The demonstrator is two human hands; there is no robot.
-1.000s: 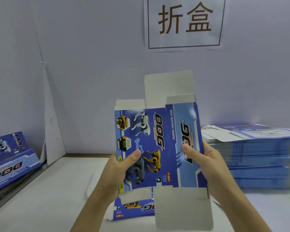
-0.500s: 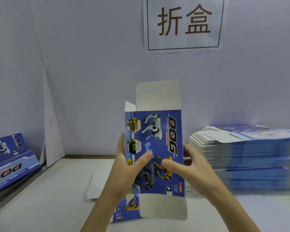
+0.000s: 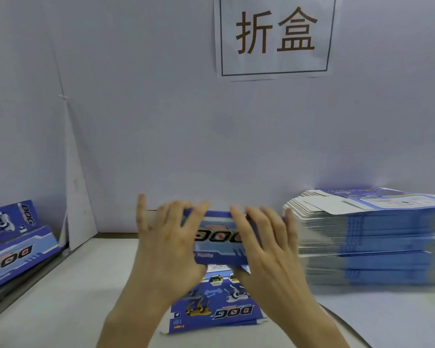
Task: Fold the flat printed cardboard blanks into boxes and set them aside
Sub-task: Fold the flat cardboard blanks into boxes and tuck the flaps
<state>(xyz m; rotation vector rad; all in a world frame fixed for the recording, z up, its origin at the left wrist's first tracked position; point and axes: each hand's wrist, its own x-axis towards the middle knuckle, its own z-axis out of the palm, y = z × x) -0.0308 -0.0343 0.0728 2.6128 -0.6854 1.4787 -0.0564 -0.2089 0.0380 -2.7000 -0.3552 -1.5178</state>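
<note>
A blue printed box (image 3: 219,237) with "DOG" lettering is held sideways just above the table, its long side panel facing me. My left hand (image 3: 166,247) covers its left end, fingers reaching over the top edge and the little finger sticking up. My right hand (image 3: 269,252) grips the right end the same way; both thumbs are hidden. Under the hands a flat printed blank (image 3: 211,305) lies on the white table (image 3: 60,297). A tall stack of flat blanks (image 3: 374,237) sits right of my right hand.
Folded blue boxes (image 3: 13,252) lie at the left edge beyond a dark table rim. A white cardboard sheet (image 3: 78,197) leans in the back left corner. A paper sign (image 3: 274,33) hangs on the wall behind.
The blank stood upright in my hands with its flaps open; now it is turned sideways and lowered, and both hands have moved to its ends. The view is closer and blurred.
</note>
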